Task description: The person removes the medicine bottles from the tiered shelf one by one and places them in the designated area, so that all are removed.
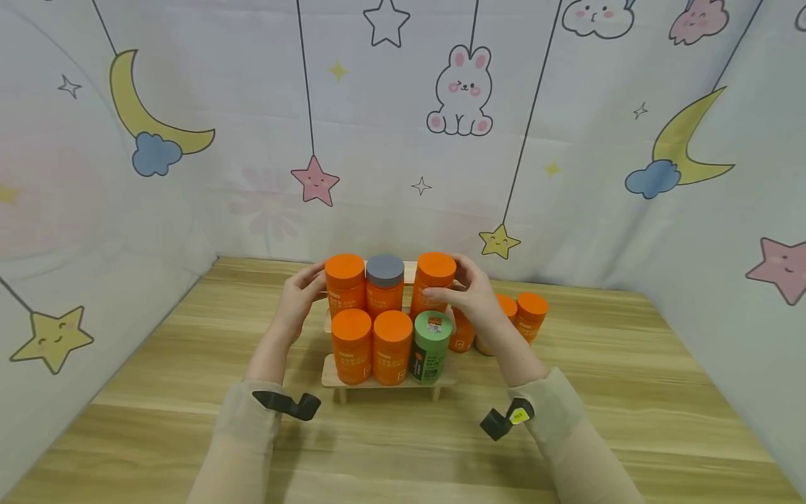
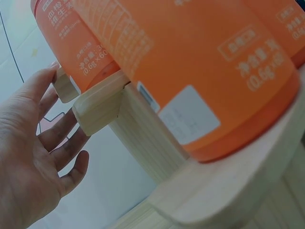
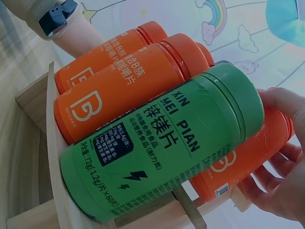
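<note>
A stepped wooden rack (image 1: 390, 381) stands on the table with two rows of bottles. My right hand (image 1: 472, 290) grips the orange-capped bottle (image 1: 434, 269) at the right of the upper row, thumb in front and fingers behind. In the right wrist view that orange bottle (image 3: 259, 152) is partly behind the green bottle (image 3: 162, 148). At the rack's left end is my left hand (image 1: 298, 297), fingers loosely bent beside the upper left orange bottle (image 1: 345, 280). The left wrist view shows its fingertips at the wooden end pieces (image 2: 97, 102). Between the upper bottles stands a grey-capped one (image 1: 385, 273).
Two orange bottles (image 1: 352, 350) share the lower row with the green one. More orange bottles (image 1: 531, 315) stand on the table right of the rack, partly hidden by my right arm. A patterned cloth wall (image 1: 390, 140) rises behind the wood-grain table (image 1: 604, 392).
</note>
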Action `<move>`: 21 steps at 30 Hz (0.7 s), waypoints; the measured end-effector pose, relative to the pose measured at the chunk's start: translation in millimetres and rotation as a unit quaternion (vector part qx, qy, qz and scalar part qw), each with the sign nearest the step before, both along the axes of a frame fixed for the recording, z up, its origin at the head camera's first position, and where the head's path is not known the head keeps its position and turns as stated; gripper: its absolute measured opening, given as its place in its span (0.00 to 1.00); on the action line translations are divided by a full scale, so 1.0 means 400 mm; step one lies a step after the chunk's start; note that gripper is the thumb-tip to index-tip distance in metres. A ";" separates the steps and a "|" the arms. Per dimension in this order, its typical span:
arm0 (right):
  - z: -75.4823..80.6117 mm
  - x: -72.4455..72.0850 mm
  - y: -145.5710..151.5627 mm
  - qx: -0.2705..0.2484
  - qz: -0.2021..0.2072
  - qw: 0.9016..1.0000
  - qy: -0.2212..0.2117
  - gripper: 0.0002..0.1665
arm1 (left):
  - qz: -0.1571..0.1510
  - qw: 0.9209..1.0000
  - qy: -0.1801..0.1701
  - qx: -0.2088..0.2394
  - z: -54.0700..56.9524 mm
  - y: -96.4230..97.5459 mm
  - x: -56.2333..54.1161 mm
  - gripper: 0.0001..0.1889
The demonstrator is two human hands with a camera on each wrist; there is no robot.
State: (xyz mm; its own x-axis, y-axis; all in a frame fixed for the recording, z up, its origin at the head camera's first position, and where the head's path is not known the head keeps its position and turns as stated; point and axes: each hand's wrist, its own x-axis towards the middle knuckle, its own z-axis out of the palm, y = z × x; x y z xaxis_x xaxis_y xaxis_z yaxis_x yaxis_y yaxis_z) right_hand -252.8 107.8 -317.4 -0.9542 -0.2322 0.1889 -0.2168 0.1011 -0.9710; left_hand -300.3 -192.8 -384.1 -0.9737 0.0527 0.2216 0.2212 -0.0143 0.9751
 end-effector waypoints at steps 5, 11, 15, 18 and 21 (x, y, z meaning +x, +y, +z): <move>0.003 -0.001 0.022 0.003 -0.016 1.000 0.017 0.37 | -0.001 1.000 -0.003 0.000 0.001 0.002 0.001 0.24; 0.011 0.004 0.057 0.008 -0.034 0.999 0.033 0.35 | -0.003 1.000 0.002 0.003 -0.003 0.001 0.001 0.25; 0.019 0.011 0.082 0.019 -0.053 0.998 0.028 0.36 | -0.002 1.000 0.002 0.001 -0.004 0.001 0.000 0.25; 0.026 0.012 0.099 0.022 -0.064 0.997 0.041 0.37 | -0.002 1.000 0.002 -0.001 -0.003 -0.001 -0.001 0.25; 0.031 0.012 0.115 0.023 -0.072 0.995 0.063 0.36 | -0.003 1.000 0.000 -0.004 -0.002 -0.002 -0.002 0.26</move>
State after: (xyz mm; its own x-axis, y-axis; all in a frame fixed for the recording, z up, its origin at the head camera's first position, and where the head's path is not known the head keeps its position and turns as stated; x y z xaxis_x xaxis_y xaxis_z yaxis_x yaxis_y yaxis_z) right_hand -248.0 154.0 -304.8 -0.9475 -0.1063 0.3017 -0.3169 0.1833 -0.9306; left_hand -301.1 -193.7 -385.0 -0.9732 0.0599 0.2221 0.2221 -0.0081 0.9750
